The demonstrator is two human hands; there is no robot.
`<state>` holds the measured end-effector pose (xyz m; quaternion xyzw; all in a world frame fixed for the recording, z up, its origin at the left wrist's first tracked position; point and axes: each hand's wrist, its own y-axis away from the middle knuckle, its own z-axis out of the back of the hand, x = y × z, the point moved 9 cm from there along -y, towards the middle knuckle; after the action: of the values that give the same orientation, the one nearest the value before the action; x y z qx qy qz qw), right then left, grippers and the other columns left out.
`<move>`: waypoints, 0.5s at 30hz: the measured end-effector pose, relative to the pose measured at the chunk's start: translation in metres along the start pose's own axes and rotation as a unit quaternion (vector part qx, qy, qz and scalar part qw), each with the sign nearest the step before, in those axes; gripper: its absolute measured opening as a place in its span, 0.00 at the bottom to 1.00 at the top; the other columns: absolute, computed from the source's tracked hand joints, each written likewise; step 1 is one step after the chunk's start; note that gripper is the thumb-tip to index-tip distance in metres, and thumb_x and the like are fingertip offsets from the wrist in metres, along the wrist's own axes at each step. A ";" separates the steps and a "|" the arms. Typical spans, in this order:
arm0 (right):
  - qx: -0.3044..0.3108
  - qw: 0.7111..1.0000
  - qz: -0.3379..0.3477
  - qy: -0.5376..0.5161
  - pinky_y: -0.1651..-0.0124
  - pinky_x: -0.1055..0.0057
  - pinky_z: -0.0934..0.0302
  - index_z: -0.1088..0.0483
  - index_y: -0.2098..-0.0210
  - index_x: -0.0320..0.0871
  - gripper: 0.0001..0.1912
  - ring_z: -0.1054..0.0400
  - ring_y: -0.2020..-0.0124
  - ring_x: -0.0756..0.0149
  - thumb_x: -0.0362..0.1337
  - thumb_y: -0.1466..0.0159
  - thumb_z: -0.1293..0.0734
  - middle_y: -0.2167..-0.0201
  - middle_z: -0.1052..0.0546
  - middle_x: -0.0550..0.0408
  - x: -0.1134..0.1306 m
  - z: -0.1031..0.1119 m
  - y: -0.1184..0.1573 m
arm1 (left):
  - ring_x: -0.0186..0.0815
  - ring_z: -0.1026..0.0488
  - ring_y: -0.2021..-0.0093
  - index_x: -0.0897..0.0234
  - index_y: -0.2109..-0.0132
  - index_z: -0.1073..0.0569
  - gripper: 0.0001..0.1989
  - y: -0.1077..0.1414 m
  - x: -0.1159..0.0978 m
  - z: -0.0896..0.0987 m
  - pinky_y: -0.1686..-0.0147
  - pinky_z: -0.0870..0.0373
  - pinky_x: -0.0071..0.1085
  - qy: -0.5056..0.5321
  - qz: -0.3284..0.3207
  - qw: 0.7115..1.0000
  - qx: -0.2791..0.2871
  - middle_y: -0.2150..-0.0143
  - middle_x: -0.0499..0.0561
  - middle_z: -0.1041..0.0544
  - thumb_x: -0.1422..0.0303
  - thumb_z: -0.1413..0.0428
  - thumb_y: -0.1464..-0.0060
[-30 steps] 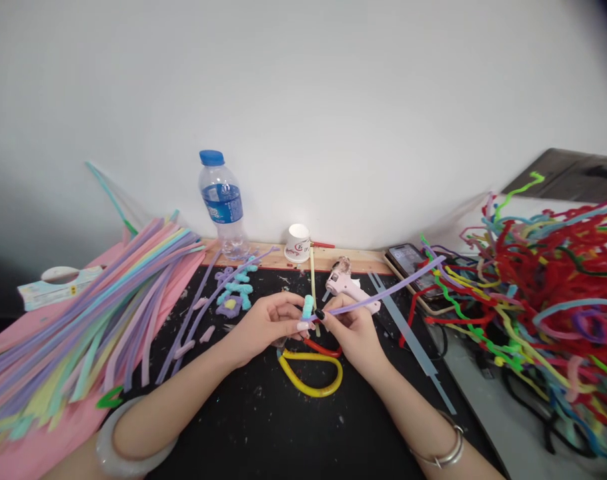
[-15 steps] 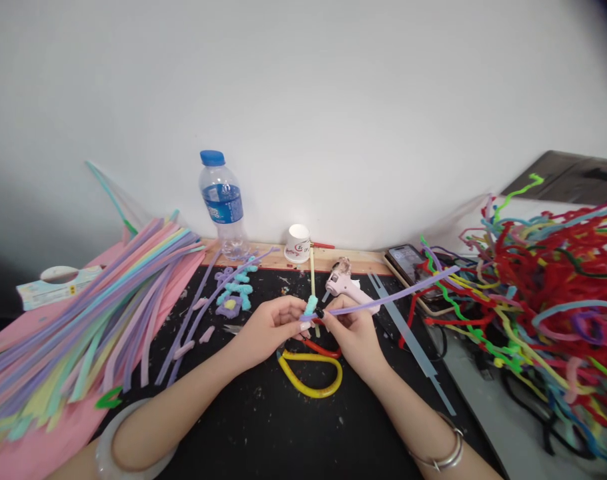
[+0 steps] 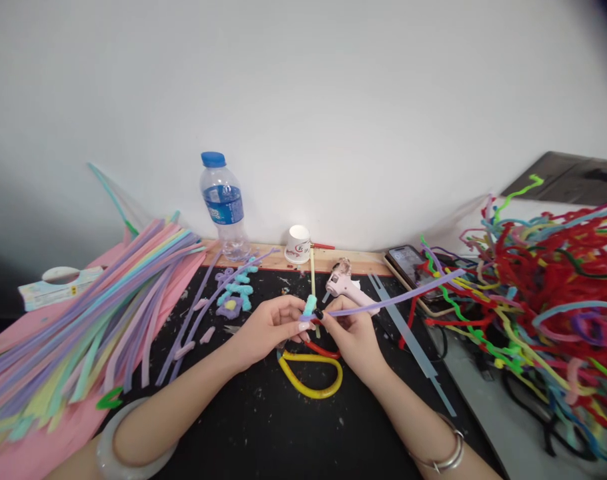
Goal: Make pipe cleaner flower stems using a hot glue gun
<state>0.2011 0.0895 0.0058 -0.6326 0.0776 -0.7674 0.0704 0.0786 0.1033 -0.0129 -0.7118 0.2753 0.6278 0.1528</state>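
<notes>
My left hand (image 3: 278,323) pinches the left end of a purple pipe cleaner (image 3: 403,295) at the centre. Its fingertips are also beside a small teal fuzzy piece (image 3: 309,306). Close by on the right, my right hand (image 3: 351,333) has thumb and fingers closed on the same purple strip, whose free end stretches to the upper right. A pale yellow stem (image 3: 312,273) stands behind the teal piece. Below both hands lie scissors with yellow and red handles (image 3: 311,375); their blades are mostly hidden.
Pastel pipe cleaners (image 3: 108,300) fan out at left. A bottle (image 3: 223,207), paper cup (image 3: 298,244) and pink glue gun (image 3: 348,287) stand or lie behind. Teal and purple pieces (image 3: 236,290) lie left of my hands. Phone (image 3: 407,262) and tangled pipe cleaners (image 3: 558,280) are right.
The free end of the purple strip has shifted slightly right and down. Both hands have stayed nearly in place.
</notes>
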 end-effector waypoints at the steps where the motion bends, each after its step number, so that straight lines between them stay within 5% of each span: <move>1: -0.002 1.000 0.003 0.002 0.75 0.74 0.49 0.36 0.76 0.41 0.10 0.44 0.79 0.72 0.35 0.40 0.35 0.80 0.36 0.61 0.001 0.000 0.000 | 0.29 0.27 0.70 0.68 0.59 0.30 0.09 0.000 0.000 0.000 0.69 0.31 0.24 0.000 -0.001 1.000 -0.003 0.68 0.48 0.24 0.71 0.42 0.48; 15: -0.004 1.000 0.010 0.022 0.76 0.75 0.51 0.37 0.77 0.42 0.11 0.46 0.79 0.73 0.35 0.40 0.35 0.81 0.38 0.62 0.004 -0.001 0.003 | 0.30 0.26 0.70 0.67 0.62 0.31 0.07 -0.003 0.006 0.004 0.67 0.29 0.26 -0.019 -0.004 0.999 -0.033 0.70 0.47 0.26 0.70 0.42 0.50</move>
<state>0.1995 0.0854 0.0089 -0.6152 0.0883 -0.7799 0.0740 0.0771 0.1071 -0.0195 -0.7056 0.2487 0.6491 0.1375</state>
